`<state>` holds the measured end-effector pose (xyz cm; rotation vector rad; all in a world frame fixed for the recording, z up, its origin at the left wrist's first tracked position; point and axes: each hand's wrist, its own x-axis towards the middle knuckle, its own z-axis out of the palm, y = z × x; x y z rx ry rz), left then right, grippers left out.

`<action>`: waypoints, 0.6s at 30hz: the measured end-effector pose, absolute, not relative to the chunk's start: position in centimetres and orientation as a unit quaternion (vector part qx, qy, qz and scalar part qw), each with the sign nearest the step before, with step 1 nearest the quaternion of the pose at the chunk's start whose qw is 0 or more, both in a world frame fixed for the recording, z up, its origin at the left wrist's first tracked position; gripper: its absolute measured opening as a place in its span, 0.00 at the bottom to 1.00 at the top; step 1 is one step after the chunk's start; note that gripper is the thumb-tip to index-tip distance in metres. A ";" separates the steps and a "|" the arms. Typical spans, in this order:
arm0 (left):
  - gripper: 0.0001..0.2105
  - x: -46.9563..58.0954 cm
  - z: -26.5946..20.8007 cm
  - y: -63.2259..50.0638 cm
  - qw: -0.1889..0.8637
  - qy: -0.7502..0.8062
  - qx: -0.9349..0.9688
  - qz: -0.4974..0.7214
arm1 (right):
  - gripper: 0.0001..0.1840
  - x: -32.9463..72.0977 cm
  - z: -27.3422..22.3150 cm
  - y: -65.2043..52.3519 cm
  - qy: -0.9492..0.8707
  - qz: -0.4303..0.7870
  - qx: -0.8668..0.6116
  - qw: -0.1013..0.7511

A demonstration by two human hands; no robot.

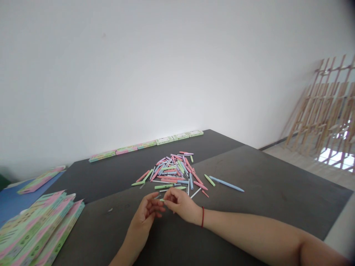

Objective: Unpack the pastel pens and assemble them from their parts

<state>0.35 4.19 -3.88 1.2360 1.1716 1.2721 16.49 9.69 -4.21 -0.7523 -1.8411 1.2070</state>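
Note:
In the middle foreground my right hand (183, 205), with a red cord on its wrist, pinches a small light green pen part (162, 200). Most of that piece is hidden by the fingertips. My left hand (145, 211) is just left of it, fingers loosely bent and apart, the index fingertip close to the green piece; whether it touches is too small to tell. Just beyond both hands lies a heap of pastel pen parts (173, 170) in pink, green, blue and purple, mixed with thin white refills (195, 193). A green pen barrel (163, 187) is nearest my hands.
Right of the heap are a long blue pen (227, 183) and a green pen part (209, 180). Flat printed boxes (126, 149) line the dark table's (266, 192) wall edge. More boxes (41, 225) are stacked at the left front. Wooden racks (327, 107) lean at far right.

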 end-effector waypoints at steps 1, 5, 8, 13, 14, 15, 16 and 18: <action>0.21 0.2 -3.7 4.1 0.455 0.496 0.528 0.517 | 0.02 16.4 -4.3 9.8 -0.713 0.503 -0.298 0.387; 0.16 -1.1 -2.7 3.7 0.245 0.616 0.615 0.428 | 0.02 16.4 -4.4 10.1 -0.664 0.570 -0.303 0.378; 0.12 -1.7 -2.0 3.5 0.145 0.691 0.651 0.279 | 0.02 16.4 -4.4 10.4 -0.624 0.613 -0.311 0.371; 0.06 -1.5 -1.8 3.3 0.038 0.700 0.703 0.120 | 0.05 16.4 -4.6 10.6 -0.568 0.671 -0.310 0.361; 0.06 -1.5 -1.9 3.4 0.033 0.699 0.706 0.111 | 0.05 16.4 -4.6 10.6 -0.556 0.684 -0.308 0.359; 0.06 -1.5 -2.0 3.4 0.034 0.700 0.705 0.108 | 0.05 16.4 -4.5 10.6 -0.544 0.696 -0.306 0.356; 0.06 -1.6 -2.1 3.4 0.037 0.701 0.703 0.113 | 0.06 16.4 -4.4 10.6 -0.532 0.708 -0.303 0.353; 0.05 -1.7 -2.3 3.6 0.049 0.696 0.701 0.146 | 0.06 16.3 -4.0 10.4 -0.512 0.729 -0.298 0.343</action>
